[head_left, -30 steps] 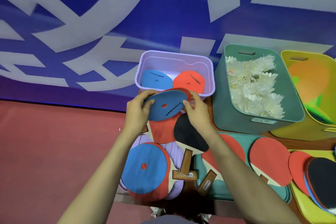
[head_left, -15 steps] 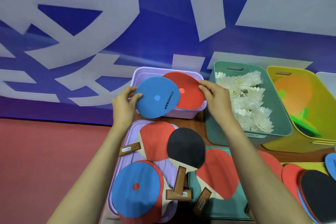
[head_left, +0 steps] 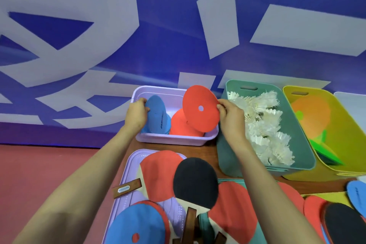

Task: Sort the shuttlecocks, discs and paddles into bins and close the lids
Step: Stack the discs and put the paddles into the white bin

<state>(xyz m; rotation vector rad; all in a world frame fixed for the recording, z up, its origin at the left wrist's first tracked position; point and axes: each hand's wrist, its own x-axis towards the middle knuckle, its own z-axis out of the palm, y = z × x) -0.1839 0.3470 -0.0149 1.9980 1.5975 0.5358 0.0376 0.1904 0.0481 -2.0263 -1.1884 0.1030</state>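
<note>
progress vs 0.5 s ago: blue disc (head_left: 157,115) has been lowered into purple bin (head_left: 172,140), its edge gripped by left hand (head_left: 136,114), while red disc (head_left: 200,111) is pinched by right hand (head_left: 230,117) over bin, so both are judged nearly sorted.

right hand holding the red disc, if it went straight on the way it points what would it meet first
The right hand points left over the purple bin; its red disc would probably meet the red discs in the bin first, though depth is unclear.
</note>
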